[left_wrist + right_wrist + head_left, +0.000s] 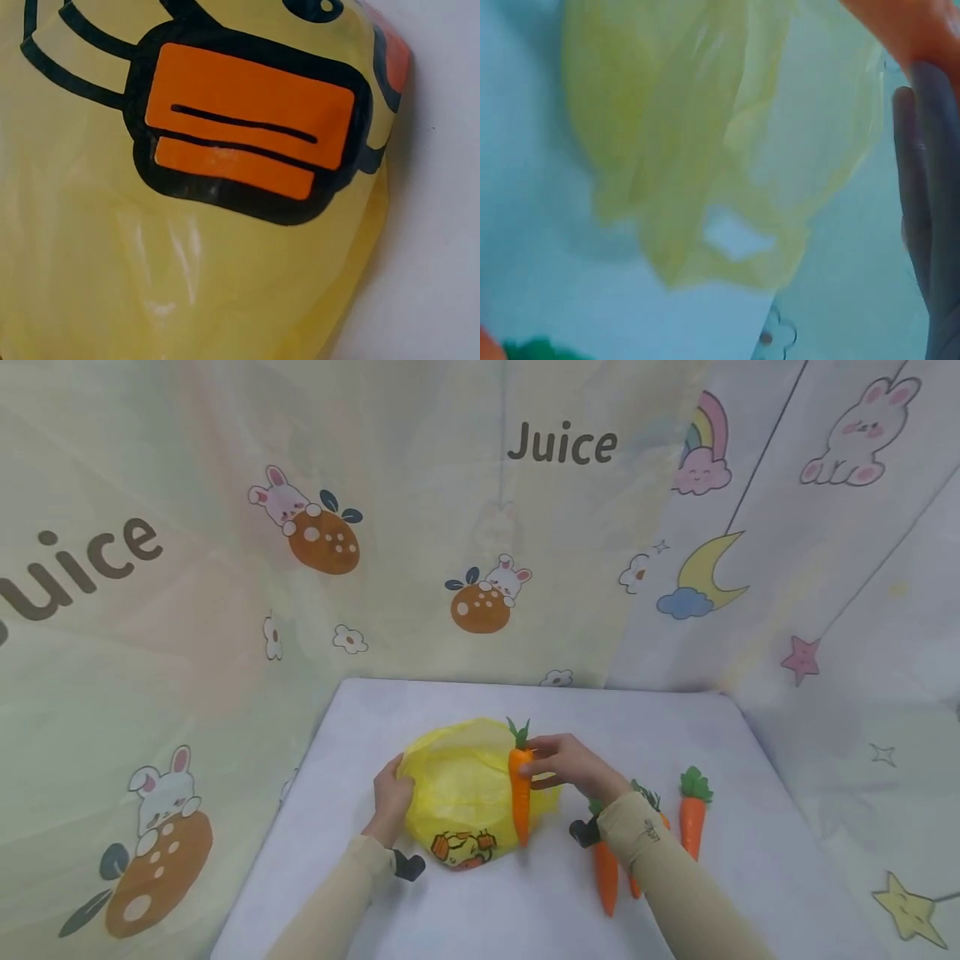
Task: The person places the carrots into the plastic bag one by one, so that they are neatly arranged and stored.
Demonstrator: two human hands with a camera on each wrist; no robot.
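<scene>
A yellow plastic bag (457,785) with a cartoon print lies on the white table, its mouth spread. The left hand (392,797) grips the bag's left edge. In the left wrist view the bag (225,262) fills most of the picture, and that hand is out of sight. Over the bag's right side, the right hand (573,764) pinches a carrot (520,785) upright, green top up. The right wrist view shows fingers (922,172) against the carrot (907,26), beside the yellow bag (660,112).
More carrots lie to the right on the table (360,718): one (606,877) beside the right forearm, another partly under the sleeve, and one (693,818) farther right. A cloth (420,468) printed with rabbits and the word Juice hangs behind and at the sides.
</scene>
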